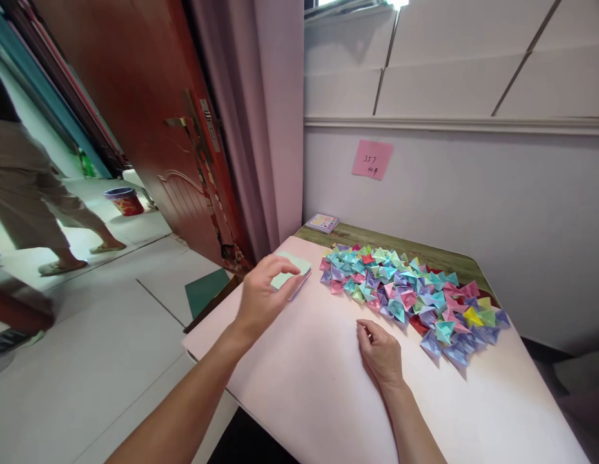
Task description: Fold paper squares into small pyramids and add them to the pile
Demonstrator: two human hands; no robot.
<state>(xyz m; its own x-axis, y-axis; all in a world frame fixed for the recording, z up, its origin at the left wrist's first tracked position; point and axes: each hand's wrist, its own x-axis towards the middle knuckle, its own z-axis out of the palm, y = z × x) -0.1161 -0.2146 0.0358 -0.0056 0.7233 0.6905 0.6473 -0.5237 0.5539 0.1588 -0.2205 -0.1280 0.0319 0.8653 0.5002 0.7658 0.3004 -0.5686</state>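
Note:
My left hand (pixel 263 293) reaches over the table's left side and pinches the top pale green sheet (pixel 293 268) of a small paper stack lying on the pink table cover (pixel 318 380). My right hand (pixel 382 353) rests on the cover with its fingers curled, nothing visible in them, just short of a wide heap of folded paper shapes (pixel 405 290) in teal, pink, purple and yellow. The heap spreads across the far right half of the table.
A small pack of coloured paper (pixel 322 222) lies at the table's far corner by the wall. A pink sticky note (pixel 372 159) is on the wall. A red-brown door (pixel 149 122) stands open at left; a person's legs (pixel 48 206) are beyond it.

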